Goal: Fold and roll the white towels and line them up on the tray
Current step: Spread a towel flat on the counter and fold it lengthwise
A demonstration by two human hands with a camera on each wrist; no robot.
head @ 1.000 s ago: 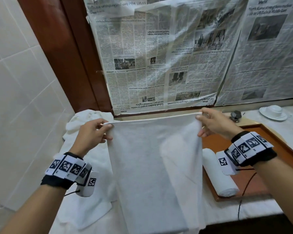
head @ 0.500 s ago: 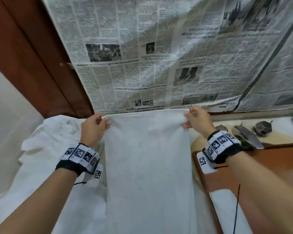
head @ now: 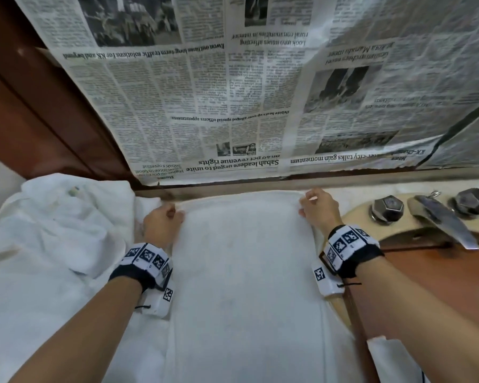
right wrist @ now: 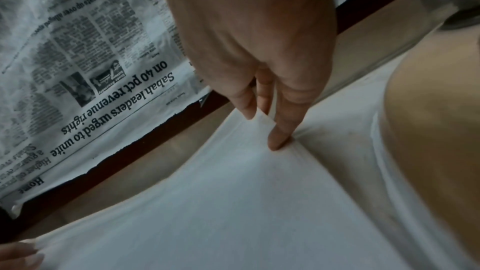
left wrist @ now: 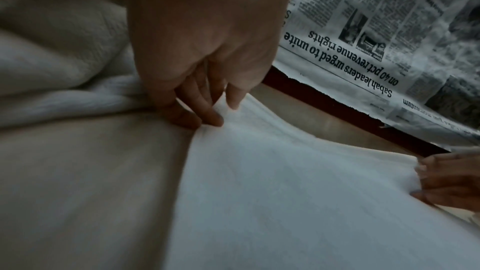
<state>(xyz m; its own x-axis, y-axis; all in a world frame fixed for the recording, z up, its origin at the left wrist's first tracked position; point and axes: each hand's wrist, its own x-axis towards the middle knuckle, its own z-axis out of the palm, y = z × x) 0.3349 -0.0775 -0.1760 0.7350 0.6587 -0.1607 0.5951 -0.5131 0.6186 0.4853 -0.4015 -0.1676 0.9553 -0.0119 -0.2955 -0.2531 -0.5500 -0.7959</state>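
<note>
A white towel (head: 244, 272) lies spread flat on the counter, its far edge close to the wall. My left hand (head: 163, 219) pinches its far left corner (left wrist: 221, 114). My right hand (head: 315, 208) pinches its far right corner (right wrist: 267, 122). Both corners sit low, at or just above the surface. A wooden tray (head: 426, 283) lies to the right, with a rolled white towel (head: 393, 355) at its near left edge, partly cut off by my right forearm.
A heap of crumpled white towels (head: 53, 230) covers the counter on the left. Newspaper sheets (head: 233, 92) hang on the wall behind. A metal tap with two faceted knobs (head: 440, 214) stands at the right, beyond the tray.
Both hands have lowered and carried the hanging towel forward, laying it flat on the counter toward the wall. The head view has tilted down and closer.
</note>
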